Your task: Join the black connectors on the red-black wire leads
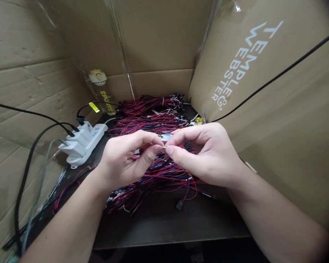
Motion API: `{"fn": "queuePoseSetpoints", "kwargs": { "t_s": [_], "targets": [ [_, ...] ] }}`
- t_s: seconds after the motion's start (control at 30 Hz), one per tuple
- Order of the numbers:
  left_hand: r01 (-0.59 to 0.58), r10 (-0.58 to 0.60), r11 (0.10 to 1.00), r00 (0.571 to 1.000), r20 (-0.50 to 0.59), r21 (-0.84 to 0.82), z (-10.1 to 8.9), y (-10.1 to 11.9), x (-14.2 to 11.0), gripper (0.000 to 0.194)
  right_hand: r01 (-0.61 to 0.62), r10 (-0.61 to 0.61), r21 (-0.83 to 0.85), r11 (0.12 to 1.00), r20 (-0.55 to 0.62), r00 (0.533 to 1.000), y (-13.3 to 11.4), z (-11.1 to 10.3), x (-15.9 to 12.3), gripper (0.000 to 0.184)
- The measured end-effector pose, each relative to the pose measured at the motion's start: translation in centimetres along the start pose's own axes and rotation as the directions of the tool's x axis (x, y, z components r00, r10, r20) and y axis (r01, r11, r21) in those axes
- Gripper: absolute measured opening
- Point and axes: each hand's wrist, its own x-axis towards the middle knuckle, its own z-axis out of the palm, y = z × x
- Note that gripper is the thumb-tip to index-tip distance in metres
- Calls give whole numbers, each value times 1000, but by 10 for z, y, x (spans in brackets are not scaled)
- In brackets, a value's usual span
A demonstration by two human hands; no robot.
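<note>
My left hand [131,157] and my right hand [205,153] meet fingertip to fingertip above heaped wires. Thumb and forefinger of each are pinched on one small light-coloured piece [163,147]; most of it is covered, and its kind cannot be made out. Beneath and behind both hands lie bundles of red, black and blue wires [150,182], some with small connectors at their ends. A grey connector [179,204] on a purple lead lies in front of the heap. Just behind the fingertips shows part of a pale, shiny printed item [166,137].
A white power strip [90,142] with plugged-in adapters and black cables stands at left. Cardboard walls [153,40] enclose the dark table [164,226] on three sides. At the back right sits a yellow tape roll [199,121]. A black cable [279,75] crosses the right wall.
</note>
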Motion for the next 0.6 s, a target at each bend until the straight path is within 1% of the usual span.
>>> {"fn": "queuePoseSetpoints", "kwargs": {
  "t_s": [0.1,0.17,0.23,0.33,0.43,0.5,0.6],
  "targets": [
    [13,-13,999,1000,2,33,2,0,-2,4,-21,21,36,999,16,1000,-1,-1,0,11],
    [25,-25,1000,1000,-12,-5,4,1,-3,4,-46,43,84,995,37,998,0,-1,0,11],
    [25,-27,998,999,-42,-54,7,1,-4,4,-98,89,147,984,65,994,2,-2,1,10],
    [-24,19,999,995,-97,-47,12,1,-5,6,-185,158,237,954,127,979,7,-5,3,7],
    [-59,57,998,994,-89,-15,14,-1,-4,7,-189,148,273,943,165,975,12,-7,5,10],
    [-43,39,998,996,-83,-48,14,-3,-4,7,-181,144,274,944,150,978,15,-8,6,15],
    [34,-46,990,995,-84,-138,13,-5,-3,17,-184,155,269,945,126,980,18,-12,7,18]
  ]
}}
